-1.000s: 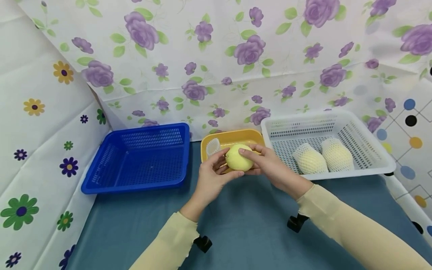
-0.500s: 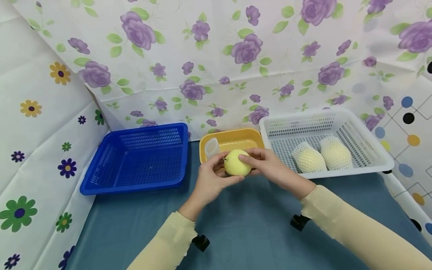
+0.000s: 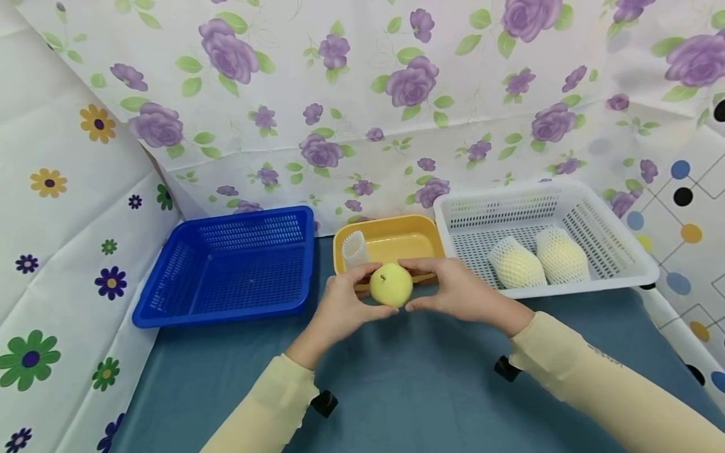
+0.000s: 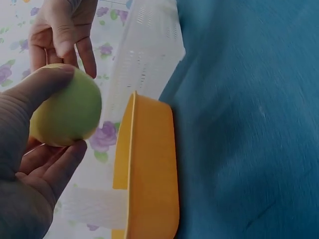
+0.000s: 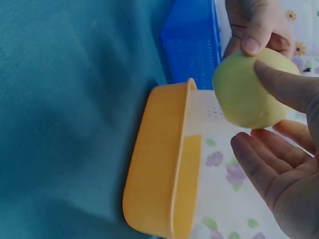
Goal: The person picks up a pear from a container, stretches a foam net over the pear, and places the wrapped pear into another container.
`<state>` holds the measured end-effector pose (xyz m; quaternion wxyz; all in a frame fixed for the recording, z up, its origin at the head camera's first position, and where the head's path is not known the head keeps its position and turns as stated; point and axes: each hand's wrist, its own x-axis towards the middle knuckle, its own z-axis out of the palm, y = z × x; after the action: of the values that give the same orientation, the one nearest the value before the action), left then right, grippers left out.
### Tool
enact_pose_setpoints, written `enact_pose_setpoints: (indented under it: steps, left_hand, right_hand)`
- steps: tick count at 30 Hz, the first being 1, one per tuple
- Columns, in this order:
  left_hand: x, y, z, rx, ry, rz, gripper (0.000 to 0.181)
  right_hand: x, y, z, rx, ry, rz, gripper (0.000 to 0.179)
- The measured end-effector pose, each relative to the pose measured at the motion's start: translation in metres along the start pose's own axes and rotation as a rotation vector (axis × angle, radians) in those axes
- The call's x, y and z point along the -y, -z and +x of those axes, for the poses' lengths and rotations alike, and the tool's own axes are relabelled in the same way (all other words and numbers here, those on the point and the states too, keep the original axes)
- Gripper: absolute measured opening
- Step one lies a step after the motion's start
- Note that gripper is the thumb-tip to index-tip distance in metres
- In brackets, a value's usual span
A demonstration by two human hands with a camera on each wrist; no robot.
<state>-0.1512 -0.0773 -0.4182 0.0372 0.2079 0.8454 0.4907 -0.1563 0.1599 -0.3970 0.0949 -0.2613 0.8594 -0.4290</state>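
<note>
A round yellow-green pear (image 3: 391, 285) with a short stem is held up in front of the yellow tray (image 3: 404, 244). My left hand (image 3: 342, 301) grips it, thumb on one side and fingertips on the other, as the left wrist view shows. Around the pear's right side, my right hand (image 3: 453, 289) is spread with loosely extended fingers. In the right wrist view its thumb overlaps the pear (image 5: 251, 94), while its fingers lie below with a small gap; whether the thumb presses is unclear. A white foam net sleeve (image 3: 355, 249) stands in the tray's left end.
Left of the tray sits a blue mesh basket (image 3: 226, 311). On the right, a white mesh basket (image 3: 612, 280) holds two pears (image 3: 517, 264) in foam nets. A floral cloth (image 3: 362, 100) hangs behind. Blue-green cloth (image 3: 408, 377) covers the table.
The pear has come slightly lower and nearer, and turned so its stem faces the camera. My right hand has shifted from the pear's front face to its right side, fingers spreading.
</note>
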Motion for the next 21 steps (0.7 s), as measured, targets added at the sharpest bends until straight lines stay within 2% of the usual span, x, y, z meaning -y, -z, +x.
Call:
enact_pose_setpoints:
  steps: [3, 6, 11, 15, 21]
  left_hand:
    - [0.002, -0.001, 0.0, 0.056, -0.005, 0.051, 0.07]
    - [0.003, -0.003, -0.001, 0.092, 0.017, 0.062, 0.069]
    - [0.004, -0.005, -0.004, 0.107, 0.048, 0.096, 0.068]
    - [0.008, -0.009, -0.005, 0.115, 0.034, 0.133, 0.066]
    - [0.019, -0.02, -0.009, 0.15, 0.034, 0.122, 0.064]
  right_hand:
    - [-0.002, -0.007, 0.0, 0.017, -0.005, -0.023, 0.075]
    - [-0.007, -0.014, 0.001, 0.023, -0.012, -0.001, 0.076]
    - [-0.011, -0.026, 0.001, 0.014, -0.026, 0.016, 0.082]
    - [-0.013, -0.033, -0.001, -0.003, -0.043, 0.015, 0.081]
    - [-0.019, -0.042, -0.006, 0.018, -0.088, 0.022, 0.077]
